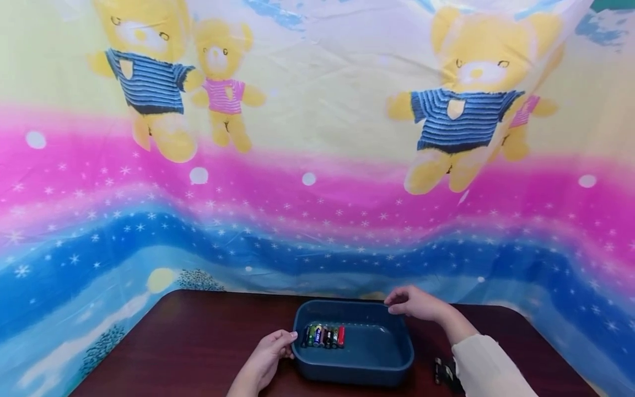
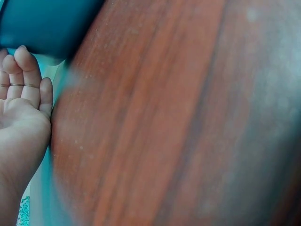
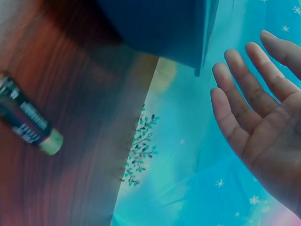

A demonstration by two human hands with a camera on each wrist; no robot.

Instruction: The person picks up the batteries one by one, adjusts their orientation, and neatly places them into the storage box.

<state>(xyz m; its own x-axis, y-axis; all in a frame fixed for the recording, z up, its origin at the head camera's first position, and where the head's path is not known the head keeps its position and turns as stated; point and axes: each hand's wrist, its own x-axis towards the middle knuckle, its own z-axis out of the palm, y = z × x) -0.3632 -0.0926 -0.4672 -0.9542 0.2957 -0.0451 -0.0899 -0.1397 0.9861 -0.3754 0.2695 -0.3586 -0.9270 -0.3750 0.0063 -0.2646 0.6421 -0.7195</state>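
A dark blue rectangular basin (image 1: 354,376) stands on the table. Several small cylindrical batteries (image 1: 322,337) in different colours lie in a row inside it, at the left. My left hand (image 1: 268,355) grips the basin's left side, thumb at the rim and fingers against the outer wall; in the left wrist view its fingertips (image 2: 23,59) meet the wall. Over the back right corner hovers my right hand (image 1: 416,303), which holds nothing; in the right wrist view its fingers are spread, apart from the basin. Dark batteries (image 1: 437,370) lie right of the basin, partly hidden by the right sleeve.
Dark reddish-brown wood covers the table (image 1: 198,342), whose back corners are rounded. Behind it hangs a colourful curtain (image 1: 317,220) printed with bears and snowflakes. In the right wrist view a black battery with a gold end (image 3: 30,117) lies on the wood.
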